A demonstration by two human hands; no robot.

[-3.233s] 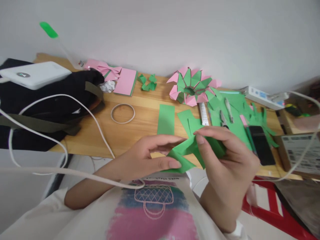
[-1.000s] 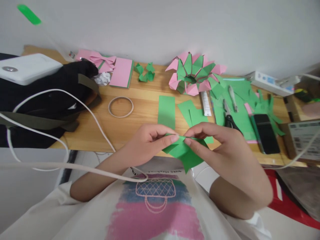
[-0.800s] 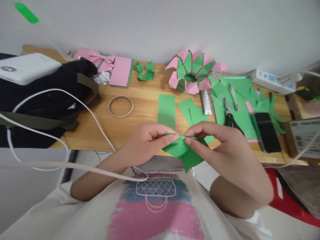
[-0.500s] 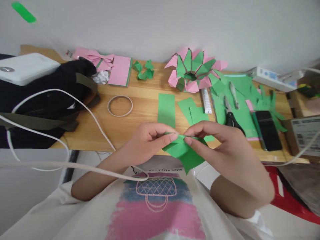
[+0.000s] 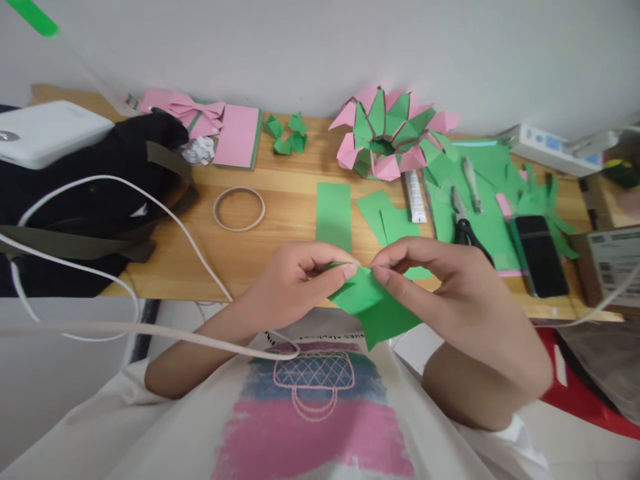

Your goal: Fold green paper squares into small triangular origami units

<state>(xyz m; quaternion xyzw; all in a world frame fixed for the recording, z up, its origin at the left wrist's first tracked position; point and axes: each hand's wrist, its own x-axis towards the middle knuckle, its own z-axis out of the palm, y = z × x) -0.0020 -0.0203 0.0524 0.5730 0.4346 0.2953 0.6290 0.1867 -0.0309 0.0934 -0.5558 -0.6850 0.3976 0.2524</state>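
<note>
A folded piece of green paper (image 5: 383, 313) hangs over the table's front edge, pinched along its upper side by both hands. My left hand (image 5: 300, 283) grips its upper left part between thumb and fingers. Close beside it, my right hand (image 5: 445, 293) pinches the upper right part the same way. The fingertips nearly meet, and some of the fold is hidden behind them. Just beyond the hands lie a green paper rectangle (image 5: 334, 215) and several loose green sheets (image 5: 400, 227).
A pink and green paper ring (image 5: 395, 130) stands at the back. To the right are a glue tube (image 5: 415, 197), scissors (image 5: 466, 230), a cutter (image 5: 471, 183) and a phone (image 5: 540, 255). A tape ring (image 5: 239, 209) lies left; a white cable (image 5: 150, 330) crosses my left forearm.
The green paper's lower part has turned slightly in my hands, its right side swinging outward. My right fingertips have shifted a little along the upper edge. The view has moved slightly.
</note>
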